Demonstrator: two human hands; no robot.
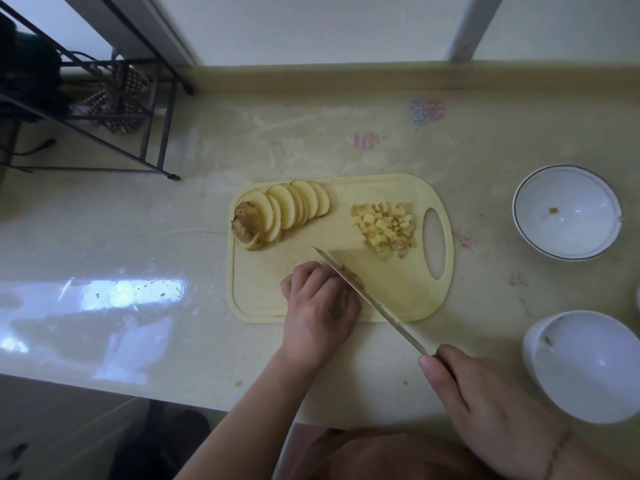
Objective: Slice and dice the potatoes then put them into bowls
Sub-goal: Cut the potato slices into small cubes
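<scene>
Pale surface (173,237), left hand (320,306) curled over potato piece (351,277), right hand (485,403) clamped on knife (367,296), blade far-left.

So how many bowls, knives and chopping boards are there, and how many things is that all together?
Round white bowls: 2, one farther away and one nearer
Long silver metal knife: 1
Pale yellow plastic chopping board: 1
Total: 4
</scene>
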